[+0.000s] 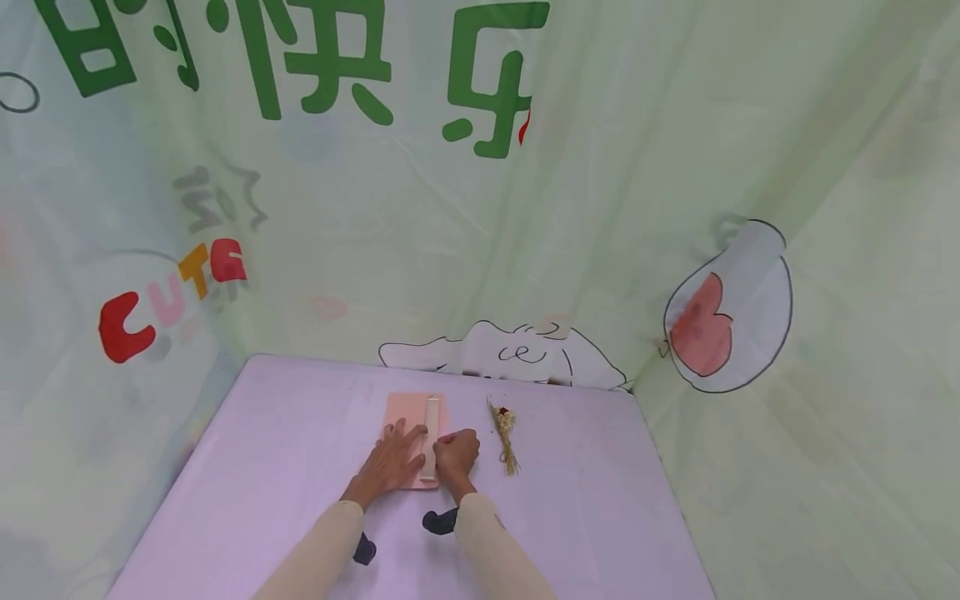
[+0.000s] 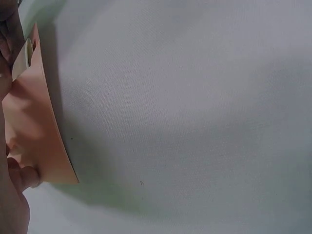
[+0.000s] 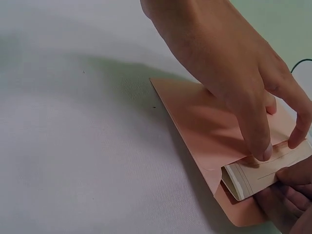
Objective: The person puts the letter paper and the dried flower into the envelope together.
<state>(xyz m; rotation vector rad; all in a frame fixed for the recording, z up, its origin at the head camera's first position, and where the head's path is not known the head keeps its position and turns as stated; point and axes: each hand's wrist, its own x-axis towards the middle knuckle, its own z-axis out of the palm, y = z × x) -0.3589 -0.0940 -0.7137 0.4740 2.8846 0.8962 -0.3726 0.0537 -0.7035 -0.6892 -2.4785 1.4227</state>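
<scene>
A pink envelope (image 1: 405,407) lies on the table under both hands, with a cream card (image 1: 432,414) partly inside its open side. My left hand (image 1: 393,458) is spread over the envelope, fingers extended; in the right wrist view its fingertips rest at the opening's edge and on the card (image 3: 263,170). My right hand (image 1: 457,454) is at the right side and pinches the card's outer edge between thumb and curled fingers. The envelope (image 3: 195,117) has its flap side under the card. The card's inner part is hidden inside it.
A small bunch of dried flowers (image 1: 505,425) with one red bloom lies right of the envelope. The pale table (image 1: 585,492) backs onto a printed curtain (image 1: 600,167) with drawings and green characters. Black straps or mounts (image 1: 439,522) sit at the wrists.
</scene>
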